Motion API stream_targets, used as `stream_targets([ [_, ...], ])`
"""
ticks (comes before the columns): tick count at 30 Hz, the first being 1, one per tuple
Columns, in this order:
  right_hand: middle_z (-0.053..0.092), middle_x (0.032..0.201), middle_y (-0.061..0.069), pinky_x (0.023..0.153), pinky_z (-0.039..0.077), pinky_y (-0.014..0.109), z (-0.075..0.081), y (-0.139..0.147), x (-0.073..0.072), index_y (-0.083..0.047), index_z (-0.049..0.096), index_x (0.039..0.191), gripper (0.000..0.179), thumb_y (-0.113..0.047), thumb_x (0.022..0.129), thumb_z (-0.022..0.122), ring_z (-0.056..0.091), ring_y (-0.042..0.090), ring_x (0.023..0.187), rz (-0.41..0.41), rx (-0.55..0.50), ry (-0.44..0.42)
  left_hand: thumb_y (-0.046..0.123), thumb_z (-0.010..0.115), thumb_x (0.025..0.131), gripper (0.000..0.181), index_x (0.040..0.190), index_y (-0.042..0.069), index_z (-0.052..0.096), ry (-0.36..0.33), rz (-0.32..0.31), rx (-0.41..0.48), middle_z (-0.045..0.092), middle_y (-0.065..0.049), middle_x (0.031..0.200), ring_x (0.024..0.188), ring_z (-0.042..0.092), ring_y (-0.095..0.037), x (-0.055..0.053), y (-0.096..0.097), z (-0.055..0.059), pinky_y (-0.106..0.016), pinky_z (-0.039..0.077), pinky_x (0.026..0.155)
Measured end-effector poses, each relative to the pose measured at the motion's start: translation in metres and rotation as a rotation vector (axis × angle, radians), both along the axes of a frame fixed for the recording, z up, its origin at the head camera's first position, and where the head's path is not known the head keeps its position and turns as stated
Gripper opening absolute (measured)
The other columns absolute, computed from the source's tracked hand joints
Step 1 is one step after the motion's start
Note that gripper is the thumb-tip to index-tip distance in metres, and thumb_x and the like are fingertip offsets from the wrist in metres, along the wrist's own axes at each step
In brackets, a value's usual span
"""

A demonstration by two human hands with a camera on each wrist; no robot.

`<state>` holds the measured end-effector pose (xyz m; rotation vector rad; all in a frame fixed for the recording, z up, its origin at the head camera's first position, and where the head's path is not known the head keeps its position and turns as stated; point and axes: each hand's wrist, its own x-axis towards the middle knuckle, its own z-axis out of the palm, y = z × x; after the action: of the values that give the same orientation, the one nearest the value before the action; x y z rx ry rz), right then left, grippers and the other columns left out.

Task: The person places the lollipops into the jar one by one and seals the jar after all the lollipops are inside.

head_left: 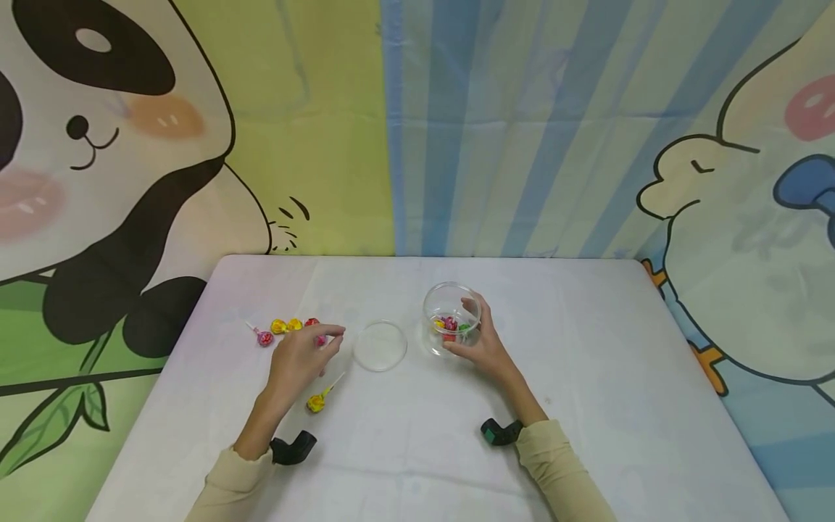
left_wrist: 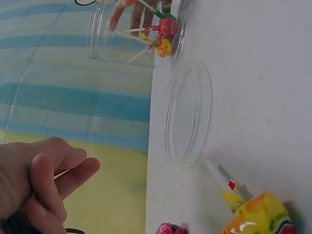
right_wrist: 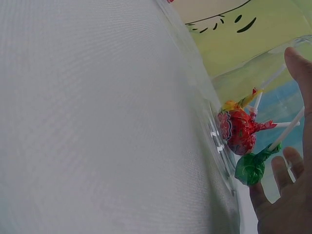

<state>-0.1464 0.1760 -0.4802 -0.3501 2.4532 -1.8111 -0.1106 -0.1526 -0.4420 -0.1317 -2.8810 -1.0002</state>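
A clear glass jar (head_left: 430, 335) stands on the table, gripped around its right side by my right hand (head_left: 485, 351). Inside it lie several wrapped lollipops; the right wrist view shows a red lollipop (right_wrist: 240, 132), a green lollipop (right_wrist: 249, 169) and a yellow one partly behind. My left hand (head_left: 296, 366) hovers over the left of the table, its fingers loosely bent with nothing between them. Just beyond and partly under it are a pink lollipop (head_left: 264, 338) and several yellow, red and pink ones. Nearer me lies a single yellow lollipop (head_left: 316, 403), stick pointing up and right.
A clear round lid (head_left: 380, 370) lies flat between my left hand and the jar. The white-covered table (head_left: 404, 449) ends at the back against a cartoon-printed curtain (head_left: 509, 130). Each wrist carries a small black camera (head_left: 293, 448).
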Motion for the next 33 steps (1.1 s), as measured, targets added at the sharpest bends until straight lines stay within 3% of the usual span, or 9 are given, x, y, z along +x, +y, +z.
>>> stream_targets([
  [5, 0.026, 0.156, 0.025, 0.116, 0.019, 0.062, 0.0, 0.0, 0.0, -0.011, 0.011, 0.152, 0.1, -0.007, 0.078, 0.078, 0.023, 0.04, 0.147, 0.004, -0.007, -0.003, 0.024, 0.071, 0.088, 0.024, 0.109, 0.014, 0.074, -0.102, 0.013, -0.115, 0.075, -0.007, 0.095, 0.049, 0.052, -0.012, 0.005, 0.001, -0.007, -0.025, 0.037, 0.045],
  [9, 0.026, 0.156, 0.023, 0.116, 0.019, 0.062, 0.0, 0.0, 0.001, -0.013, 0.01, 0.152, 0.1, -0.009, 0.078, 0.078, 0.023, 0.039, 0.147, -0.003, 0.006, -0.015, 0.027, 0.075, 0.084, 0.021, 0.101, 0.015, 0.076, -0.198, -0.026, -0.29, 0.074, -0.001, 0.087, 0.065, 0.055, -0.012, 0.008, 0.002, -0.019, -0.028, 0.04, 0.054],
  [13, 0.026, 0.156, 0.022, 0.116, 0.018, 0.062, 0.001, 0.0, 0.002, -0.013, 0.01, 0.152, 0.101, -0.011, 0.079, 0.079, 0.023, 0.039, 0.147, -0.01, 0.015, -0.021, 0.027, 0.079, 0.08, 0.018, 0.093, 0.015, 0.077, -0.236, -0.057, -0.385, 0.069, 0.003, 0.078, 0.068, 0.056, -0.013, 0.008, 0.004, -0.03, -0.031, 0.042, 0.059],
  [18, 0.026, 0.156, 0.022, 0.116, 0.018, 0.063, 0.001, -0.001, 0.002, -0.014, 0.01, 0.152, 0.1, -0.011, 0.079, 0.078, 0.022, 0.039, 0.147, -0.008, 0.012, -0.024, 0.025, 0.08, 0.08, 0.015, 0.09, 0.015, 0.076, -0.227, -0.049, -0.382, 0.069, 0.003, 0.078, 0.07, 0.058, -0.014, 0.008, 0.005, -0.035, -0.033, 0.042, 0.06],
  [25, 0.026, 0.156, 0.023, 0.116, 0.018, 0.064, 0.0, 0.0, 0.0, -0.014, 0.01, 0.153, 0.101, -0.01, 0.079, 0.078, 0.021, 0.04, 0.148, -0.004, 0.01, -0.01, 0.021, 0.076, 0.083, 0.014, 0.095, 0.015, 0.076, -0.231, -0.044, -0.346, 0.071, 0.001, 0.084, 0.075, 0.059, -0.016, 0.009, 0.004, -0.031, -0.035, 0.042, 0.062],
  [33, 0.025, 0.156, 0.023, 0.116, 0.018, 0.064, 0.0, 0.001, 0.001, -0.013, 0.009, 0.153, 0.101, -0.009, 0.079, 0.078, 0.022, 0.04, 0.147, 0.0, -0.001, -0.012, 0.021, 0.076, 0.082, 0.021, 0.101, 0.013, 0.077, -0.205, -0.057, -0.347, 0.071, 0.001, 0.079, 0.063, 0.052, -0.013, 0.009, 0.007, -0.023, -0.027, 0.037, 0.056],
])
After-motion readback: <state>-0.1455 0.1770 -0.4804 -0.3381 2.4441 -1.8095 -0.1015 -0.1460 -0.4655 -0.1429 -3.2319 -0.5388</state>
